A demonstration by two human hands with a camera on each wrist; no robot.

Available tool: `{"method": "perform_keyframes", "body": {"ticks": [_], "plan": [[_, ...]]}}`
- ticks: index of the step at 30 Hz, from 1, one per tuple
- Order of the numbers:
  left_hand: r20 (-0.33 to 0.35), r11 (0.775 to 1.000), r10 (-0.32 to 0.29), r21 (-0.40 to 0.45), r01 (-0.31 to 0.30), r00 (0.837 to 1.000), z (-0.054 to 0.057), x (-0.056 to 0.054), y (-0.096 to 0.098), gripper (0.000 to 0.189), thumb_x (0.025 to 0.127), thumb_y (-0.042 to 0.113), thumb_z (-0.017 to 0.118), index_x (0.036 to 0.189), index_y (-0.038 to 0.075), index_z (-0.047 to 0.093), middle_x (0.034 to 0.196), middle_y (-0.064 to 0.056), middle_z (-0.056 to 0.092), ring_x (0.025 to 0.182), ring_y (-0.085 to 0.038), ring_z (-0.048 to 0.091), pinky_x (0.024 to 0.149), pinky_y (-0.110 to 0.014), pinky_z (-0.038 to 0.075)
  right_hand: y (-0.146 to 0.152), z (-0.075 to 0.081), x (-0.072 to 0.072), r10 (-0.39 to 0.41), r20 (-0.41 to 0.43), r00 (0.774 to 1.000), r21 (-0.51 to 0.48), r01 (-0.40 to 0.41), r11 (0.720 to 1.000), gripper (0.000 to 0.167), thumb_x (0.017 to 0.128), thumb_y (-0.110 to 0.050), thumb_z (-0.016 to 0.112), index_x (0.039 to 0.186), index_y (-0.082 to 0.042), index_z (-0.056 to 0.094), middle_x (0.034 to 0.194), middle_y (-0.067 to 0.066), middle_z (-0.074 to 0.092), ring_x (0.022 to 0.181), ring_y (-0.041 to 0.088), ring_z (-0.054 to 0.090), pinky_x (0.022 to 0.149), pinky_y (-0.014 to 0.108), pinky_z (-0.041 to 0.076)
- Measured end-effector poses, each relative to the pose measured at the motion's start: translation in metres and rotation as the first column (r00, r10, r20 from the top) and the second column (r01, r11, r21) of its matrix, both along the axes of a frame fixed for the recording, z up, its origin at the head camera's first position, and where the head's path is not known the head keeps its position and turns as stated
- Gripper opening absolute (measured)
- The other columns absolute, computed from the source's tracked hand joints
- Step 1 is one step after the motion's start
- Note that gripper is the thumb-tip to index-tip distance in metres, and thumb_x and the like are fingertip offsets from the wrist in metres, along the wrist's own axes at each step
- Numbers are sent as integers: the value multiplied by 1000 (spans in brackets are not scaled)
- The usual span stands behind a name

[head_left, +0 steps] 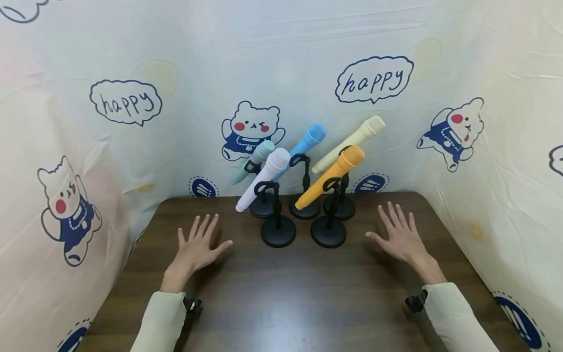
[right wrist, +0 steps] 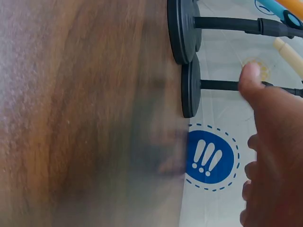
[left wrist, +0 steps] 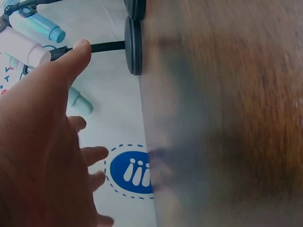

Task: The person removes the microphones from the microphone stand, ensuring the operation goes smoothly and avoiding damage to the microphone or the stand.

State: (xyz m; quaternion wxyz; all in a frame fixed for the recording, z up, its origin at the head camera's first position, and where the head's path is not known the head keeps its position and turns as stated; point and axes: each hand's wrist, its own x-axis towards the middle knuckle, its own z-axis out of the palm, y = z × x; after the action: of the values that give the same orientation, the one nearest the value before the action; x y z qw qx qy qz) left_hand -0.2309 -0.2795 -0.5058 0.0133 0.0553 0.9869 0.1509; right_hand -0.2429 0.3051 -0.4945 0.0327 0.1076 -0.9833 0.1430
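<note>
Several toy-coloured microphones lean in black stands with round bases at the back middle of the table. The lavender microphone [head_left: 263,180] and the orange microphone [head_left: 330,177] are in the front stands. Behind them are a teal microphone [head_left: 252,162], a blue microphone [head_left: 303,146] and a pale yellow microphone [head_left: 349,144]. My left hand [head_left: 198,249] is left of the stands, fingers spread, holding nothing. To their right, my right hand [head_left: 400,237] is spread the same way and also holds nothing. Both are apart from the stands.
The dark wooden table [head_left: 286,293] reaches back to a pale printed curtain [head_left: 189,107], which also hangs along both sides. The front stand bases [head_left: 278,231] sit close together, with the rear ones just behind. A dark band [head_left: 192,305] is on the left wrist.
</note>
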Motion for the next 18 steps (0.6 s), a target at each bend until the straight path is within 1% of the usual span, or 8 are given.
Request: {"method": "perform_keyframes", "body": {"ticks": [2, 4, 7, 9, 11, 13, 15, 18], "plan": [[-17, 1000, -13, 10, 13, 1000, 1, 1, 2, 96, 101, 69, 56, 172, 17, 19, 174, -25, 26, 162, -51, 18, 121, -86, 6, -2, 1, 0, -9, -28, 1000, -1, 9, 1000, 96, 102, -63, 59, 168, -2, 25, 173, 31, 21, 161, 53, 16, 129, 74, 7], [-50, 999, -35, 23, 37, 998, 2, 1, 6, 86, 104, 58, 61, 169, 13, 28, 166, -28, 41, 153, -51, 38, 118, -82, 26, -4, 2, 0, -32, -59, 998, -22, 31, 999, 88, 104, -55, 63, 165, 0, 32, 166, 33, 35, 154, 54, 33, 124, 74, 25], [-114, 995, -63, 70, 71, 992, 8, 3, 15, 67, 106, 40, 67, 160, 8, 45, 144, -26, 65, 127, -45, 67, 103, -70, 53, -9, 6, 0, -76, -93, 993, -97, 67, 993, 71, 105, -42, 67, 158, 1, 45, 151, 31, 57, 135, 52, 57, 107, 72, 48], [-165, 990, -77, 106, 95, 983, 13, 5, 23, 52, 104, 29, 70, 148, 4, 57, 124, -20, 76, 105, -37, 76, 89, -59, 62, -13, 10, 1, -98, -99, 990, -169, 80, 982, 60, 107, -35, 66, 153, -1, 52, 139, 27, 67, 120, 47, 68, 95, 68, 55], [-215, 983, -85, 139, 117, 973, 19, 7, 33, 36, 102, 22, 72, 134, 5, 66, 106, -11, 79, 87, -24, 74, 78, -48, 64, -18, 15, 2, -103, -107, 989, -232, 76, 970, 50, 107, -32, 66, 147, -2, 58, 127, 22, 74, 106, 40, 74, 87, 62, 59], [-262, 977, -96, 161, 141, 960, 25, 10, 43, 22, 101, 18, 74, 120, 8, 70, 92, -4, 77, 74, -15, 66, 69, -38, 60, -23, 20, 3, -98, -114, 989, -288, 62, 956, 42, 107, -29, 66, 140, -4, 63, 117, 17, 77, 97, 34, 76, 81, 56, 60], [-309, 970, -108, 174, 168, 945, 31, 12, 54, 13, 100, 16, 75, 111, 10, 72, 85, 1, 73, 68, -11, 59, 65, -30, 55, -29, 24, 4, -91, -118, 989, -328, 48, 944, 36, 107, -27, 66, 135, -4, 66, 111, 15, 78, 93, 30, 75, 78, 49, 60], [-374, 956, -135, 193, 219, 918, 41, 14, 69, 7, 99, 14, 75, 105, 12, 72, 79, 3, 71, 64, -8, 55, 60, -25, 49, -38, 30, 5, -76, -107, 991, -376, 30, 926, 28, 107, -23, 66, 128, -5, 68, 108, 13, 78, 92, 29, 73, 75, 40, 57]]}}
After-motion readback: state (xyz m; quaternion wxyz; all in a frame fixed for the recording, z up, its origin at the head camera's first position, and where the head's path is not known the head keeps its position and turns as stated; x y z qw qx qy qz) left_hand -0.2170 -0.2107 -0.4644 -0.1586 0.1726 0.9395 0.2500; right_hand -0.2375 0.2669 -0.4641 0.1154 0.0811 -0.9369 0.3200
